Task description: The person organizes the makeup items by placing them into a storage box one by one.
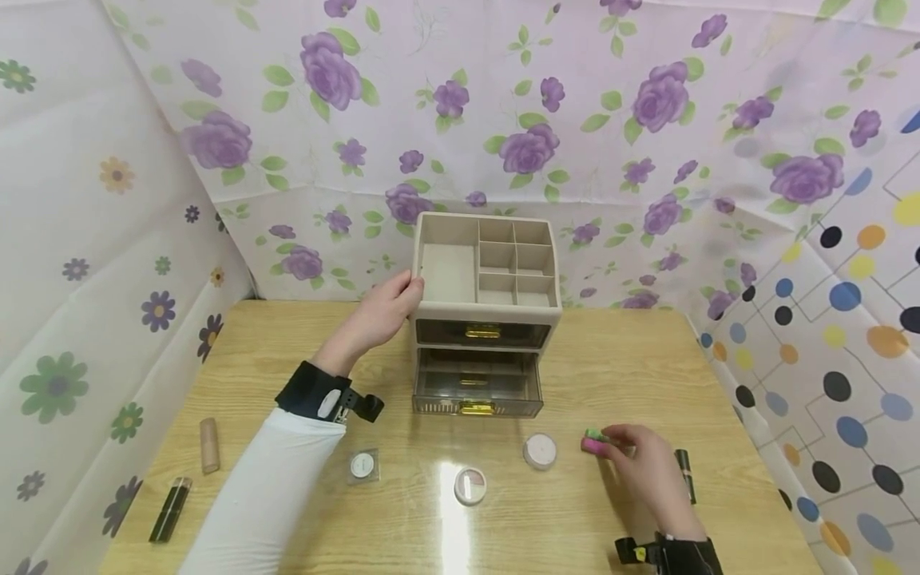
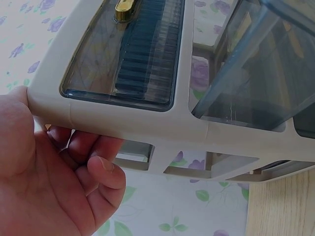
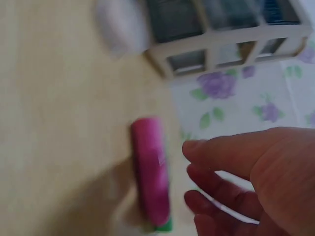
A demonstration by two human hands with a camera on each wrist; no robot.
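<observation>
A beige cosmetics organizer [image 1: 489, 315], with divided compartments on top and dark clear drawers with gold handles, stands at the table's back. A lower drawer [image 1: 477, 397] is pulled out. My left hand [image 1: 381, 311] grips the organizer's upper left side; in the left wrist view its thumb [image 2: 18, 96] lies against the frame, with curled fingers at the side opening. At the right, my right hand [image 1: 650, 471] is beside a pink tube [image 1: 592, 447] and a green one lying together. In the right wrist view its loosely bent fingers [image 3: 216, 150] are apart from the pink tube [image 3: 151, 172].
In front of the organizer lie a round pale jar [image 1: 540, 451], a round compact [image 1: 470, 486] and a small square case [image 1: 363, 465]. A beige tube [image 1: 209, 445] and a black tube [image 1: 170, 511] lie far left. A dark tube [image 1: 685, 473] lies beyond my right hand.
</observation>
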